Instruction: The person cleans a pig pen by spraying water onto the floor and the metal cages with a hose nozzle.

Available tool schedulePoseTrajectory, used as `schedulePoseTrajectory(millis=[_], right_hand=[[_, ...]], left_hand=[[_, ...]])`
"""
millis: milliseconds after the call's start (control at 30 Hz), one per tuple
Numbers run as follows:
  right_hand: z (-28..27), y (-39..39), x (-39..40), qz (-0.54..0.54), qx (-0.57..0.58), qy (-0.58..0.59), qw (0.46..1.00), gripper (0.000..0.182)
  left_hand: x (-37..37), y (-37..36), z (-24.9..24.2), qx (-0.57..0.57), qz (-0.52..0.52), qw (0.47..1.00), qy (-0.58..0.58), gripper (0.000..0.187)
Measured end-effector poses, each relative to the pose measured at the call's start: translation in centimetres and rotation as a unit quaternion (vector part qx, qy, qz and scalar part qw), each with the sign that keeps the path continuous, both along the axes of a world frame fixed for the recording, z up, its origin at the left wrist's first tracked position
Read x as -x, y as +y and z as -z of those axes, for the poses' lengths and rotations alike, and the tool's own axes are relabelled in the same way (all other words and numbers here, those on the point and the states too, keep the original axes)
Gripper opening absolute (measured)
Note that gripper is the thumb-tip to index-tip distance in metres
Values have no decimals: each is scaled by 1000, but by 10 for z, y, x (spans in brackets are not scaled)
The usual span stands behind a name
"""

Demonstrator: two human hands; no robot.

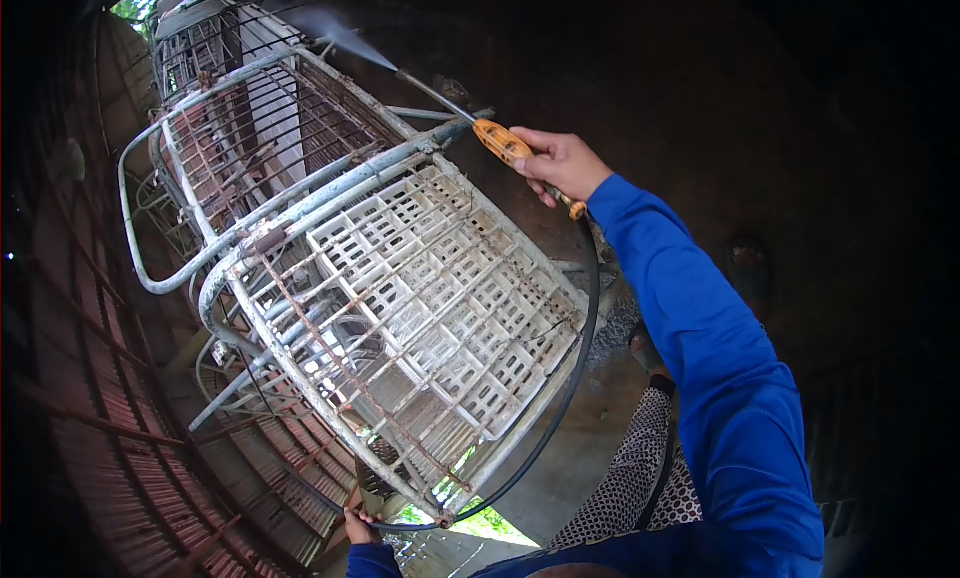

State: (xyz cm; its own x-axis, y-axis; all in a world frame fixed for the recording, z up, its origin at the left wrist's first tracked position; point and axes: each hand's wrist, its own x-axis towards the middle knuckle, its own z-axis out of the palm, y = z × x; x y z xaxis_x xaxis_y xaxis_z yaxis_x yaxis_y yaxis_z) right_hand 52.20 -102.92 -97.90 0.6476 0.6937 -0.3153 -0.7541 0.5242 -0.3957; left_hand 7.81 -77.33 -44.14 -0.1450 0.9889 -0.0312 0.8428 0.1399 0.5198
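Observation:
My right hand (560, 165), in a blue sleeve, is wrapped round an orange spray gun (500, 141) above the corner of a metal cage. A fine spray (345, 38) leaves the metal nozzle toward the upper left. From the gun's rear a black hose (588, 318) curves down around the cage frame. At the bottom, my left hand (360, 525) is closed on this hose beside the frame's lower corner. Below the rusty wires lies a whitish slotted plastic panel (450, 298).
More rusty cages (250, 138) with bent pipe rails extend to the upper left. A reddish corrugated wall (110, 378) curves along the left. A foot in a sandal (645, 350) and a patterned trouser leg (630, 458) show at lower right, over a dark floor.

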Motion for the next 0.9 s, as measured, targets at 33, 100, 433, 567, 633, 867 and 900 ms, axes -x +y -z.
schedulePoseTrajectory(millis=[33, 100, 433, 567, 633, 867, 900], right_hand=[[0, 2, -10, -8, -2, -4, 1000, 50], [-4, 0, -29, -24, -2, -13, 1000, 49], [-10, 1, -69, 36, -14, -17, 999, 51], [-5, 7, -66, 18, -25, -2, 1000, 51], [-6, 9, -66, 20, -32, 0, 999, 52], [-15, 15, -63, 40, -20, -4, 999, 52], [-16, 15, -62, 45, -14, -5, 999, 52]], left_hand=[[0, 1, 1, -2, 4, 1000, 0, 27], [-10, -2, 7, -6, -4, 1000, -7, 27], [-33, -6, 23, 2, -12, 999, -44, 29], [-37, -9, 22, -4, 1, 999, -33, 29], [-38, -11, 22, -8, 8, 999, -41, 29], [-34, -11, 17, -5, 2, 999, -34, 28], [-32, -11, 15, -3, 4, 1000, -31, 28]])
